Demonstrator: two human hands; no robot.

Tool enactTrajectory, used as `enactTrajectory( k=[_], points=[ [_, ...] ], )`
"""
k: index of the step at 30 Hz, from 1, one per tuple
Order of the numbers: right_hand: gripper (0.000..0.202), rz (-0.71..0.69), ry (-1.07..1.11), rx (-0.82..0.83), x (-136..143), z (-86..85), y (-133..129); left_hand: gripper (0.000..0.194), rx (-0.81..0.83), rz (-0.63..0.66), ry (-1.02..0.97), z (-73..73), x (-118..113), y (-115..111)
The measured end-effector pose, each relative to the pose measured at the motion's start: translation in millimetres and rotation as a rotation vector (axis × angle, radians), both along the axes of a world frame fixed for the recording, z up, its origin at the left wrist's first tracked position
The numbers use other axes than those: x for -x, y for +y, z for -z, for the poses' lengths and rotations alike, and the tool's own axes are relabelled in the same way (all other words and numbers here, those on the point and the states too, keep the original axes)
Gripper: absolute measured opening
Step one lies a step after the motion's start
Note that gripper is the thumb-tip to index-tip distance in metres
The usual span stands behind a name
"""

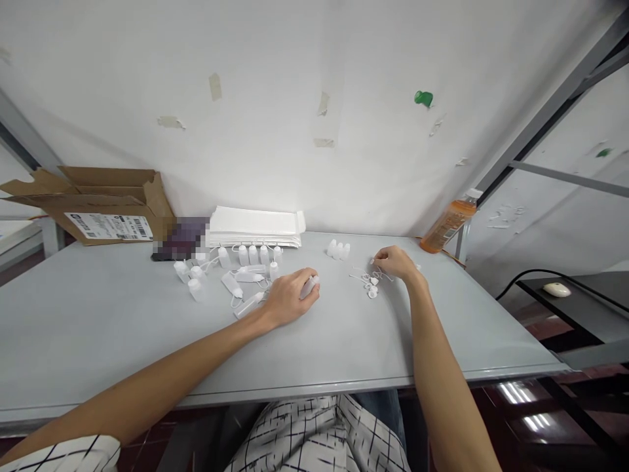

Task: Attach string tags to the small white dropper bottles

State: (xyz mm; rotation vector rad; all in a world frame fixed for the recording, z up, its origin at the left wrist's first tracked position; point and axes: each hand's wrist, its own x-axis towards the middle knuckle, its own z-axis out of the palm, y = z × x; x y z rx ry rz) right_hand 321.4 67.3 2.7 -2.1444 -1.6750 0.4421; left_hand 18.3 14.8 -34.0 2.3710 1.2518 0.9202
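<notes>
My left hand (289, 296) is wrapped around a small translucent white plastic bottle (309, 286) just above the table. The fingers hide part of it. To the right, my right hand (396, 262) pinches a small white cap (372, 261) between thumb and fingertips. Below that hand lies a loose pile of white caps with thin cords (372, 292). Several similar bottles (253, 254) stand in a row left of my left hand. Others, such as one bottle (232, 285), lie on their sides, some with corded caps attached. Three small bottles (339, 250) stand together between my hands, farther back.
A stack of white paper (255, 227) lies against the wall, beside a blurred dark purple item (183, 239). An opened cardboard box (113, 210) sits at the back left. At the back right, a bottle of orange liquid (449, 225) leans near the metal frame. The grey table's front edge (304, 388) is close to my body.
</notes>
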Motion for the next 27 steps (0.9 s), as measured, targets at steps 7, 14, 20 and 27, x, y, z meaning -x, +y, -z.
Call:
enactTrajectory(
  k=[7, 14, 20, 27],
  points=[
    [0.011, -0.068, 0.527, -0.197, 6.7, -9.7, -3.7, 0.021, 0.005, 0.006, 0.006, -1.8, 0.3, -1.0],
    [0.026, -0.304, 1.013, -0.247, 36.9, -22.2, -10.5, 0.021, 0.004, 0.025, 0.026, -1.2, 0.4, -0.3],
    [0.027, -0.34, 0.811, -0.186, 53.3, -17.3, -8.5, 0.02, -0.006, 0.031, 0.039, -0.8, 0.6, 0.7],
    [0.033, -0.34, 0.826, -0.148, 54.7, -15.0, -8.9, 0.021, -0.021, 0.041, 0.057, -0.3, -0.1, -0.4]
  ],
)
